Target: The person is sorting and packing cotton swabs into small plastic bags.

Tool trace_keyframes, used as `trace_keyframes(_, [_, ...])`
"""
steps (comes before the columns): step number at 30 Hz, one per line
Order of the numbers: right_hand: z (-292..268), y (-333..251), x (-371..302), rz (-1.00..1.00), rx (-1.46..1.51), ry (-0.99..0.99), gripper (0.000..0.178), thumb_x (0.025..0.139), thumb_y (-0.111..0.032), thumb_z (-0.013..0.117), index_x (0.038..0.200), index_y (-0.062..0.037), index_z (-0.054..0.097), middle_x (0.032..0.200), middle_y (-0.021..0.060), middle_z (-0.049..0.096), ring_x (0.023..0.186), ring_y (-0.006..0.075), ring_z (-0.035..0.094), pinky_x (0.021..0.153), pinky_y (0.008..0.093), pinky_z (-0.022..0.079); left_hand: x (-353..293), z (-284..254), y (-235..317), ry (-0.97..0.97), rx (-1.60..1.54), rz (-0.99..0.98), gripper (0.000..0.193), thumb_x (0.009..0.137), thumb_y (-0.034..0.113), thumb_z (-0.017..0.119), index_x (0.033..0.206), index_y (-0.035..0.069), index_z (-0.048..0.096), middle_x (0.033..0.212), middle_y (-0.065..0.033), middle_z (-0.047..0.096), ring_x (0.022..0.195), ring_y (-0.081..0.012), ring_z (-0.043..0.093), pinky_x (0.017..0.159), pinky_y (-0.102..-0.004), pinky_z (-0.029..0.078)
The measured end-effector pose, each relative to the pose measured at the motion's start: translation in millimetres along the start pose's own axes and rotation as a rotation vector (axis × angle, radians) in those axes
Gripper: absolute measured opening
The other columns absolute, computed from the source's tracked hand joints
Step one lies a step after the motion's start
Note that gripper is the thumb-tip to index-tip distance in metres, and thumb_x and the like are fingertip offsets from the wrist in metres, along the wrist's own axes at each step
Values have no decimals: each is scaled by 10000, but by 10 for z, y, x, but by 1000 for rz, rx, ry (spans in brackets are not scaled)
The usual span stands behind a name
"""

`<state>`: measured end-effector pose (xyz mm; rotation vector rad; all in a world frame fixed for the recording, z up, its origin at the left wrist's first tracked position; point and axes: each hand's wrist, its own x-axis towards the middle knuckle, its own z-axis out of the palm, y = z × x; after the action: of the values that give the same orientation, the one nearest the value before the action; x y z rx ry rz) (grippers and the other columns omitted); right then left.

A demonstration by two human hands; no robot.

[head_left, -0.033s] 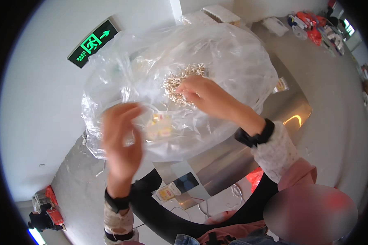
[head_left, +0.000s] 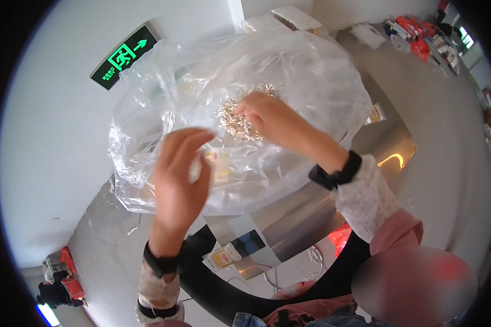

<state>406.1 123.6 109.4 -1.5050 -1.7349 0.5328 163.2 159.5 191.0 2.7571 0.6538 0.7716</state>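
Observation:
A loose pile of white-tipped cotton swabs [head_left: 235,123] lies on a large clear plastic bag [head_left: 322,82] spread over the table. My right hand [head_left: 270,117] is over the pile, its fingers curled together among the swabs; its fingertips are partly hidden. My left hand [head_left: 181,171], blurred by motion, hovers over the near left part of the bag. Its fingers are curved and apart from the thumb, with nothing visible between them. Beside it, a yellow and white packet [head_left: 221,166] shows blurred on or under the plastic.
Near me on the metal table [head_left: 294,229] lie a yellow and white pack [head_left: 223,256] and a dark flat panel [head_left: 248,242]. Another small pack [head_left: 375,113] sits at the right edge. White foam boxes [head_left: 294,20] stand behind, and a green exit sign [head_left: 124,55] hangs on the wall.
My left hand has moved right and slightly up, closer to the cotton swabs. My right hand has shifted slightly up over the pile.

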Motion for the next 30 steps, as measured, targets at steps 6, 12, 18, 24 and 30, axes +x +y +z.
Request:
trace_keyframes(6, [-217,853,61,309,-735,-126,282,860,-134,671,1118,-53,591,979,194,663,967,373,646,801,476,521,359,819,-395,-414,76,-231,759,778,83,748,1435,-26,383,1370,-248,502,1286,-394,491,1064,-409,430])
trace_keyframes(12, [-460,1017,-60,273,-881,18,142,912,-182,584,841,-60,592,770,150,679,750,366,687,652,496,531,600,1048,-783,-650,-57,-361,878,806,106,742,1506,-42,232,1499,-291,356,1380,-435,390,1133,-413,352])
trace_keyframes(18, [-379,414,-5,117,-422,437,105,905,-129,581,870,-64,656,809,153,684,761,380,672,662,482,523,722,766,-700,-477,-23,-556,715,853,57,636,1487,6,310,1420,-268,474,1298,-410,492,1070,-427,415])
trace_keyframes(24, [709,-1,467,106,335,-206,319,857,-138,635,1142,5,640,1004,212,691,939,349,661,839,406,515,966,709,-797,2,-237,-511,465,861,13,579,1322,3,513,1172,-179,657,1004,-253,651,886,-346,520])
trace_keyframes(30, [442,634,331,163,-30,-68,441,765,-67,667,1203,-41,628,1216,206,613,1252,345,523,1057,426,411,821,1251,-928,-264,-145,-571,726,781,352,814,1310,-49,519,1200,-227,620,1120,-305,616,952,-389,498])
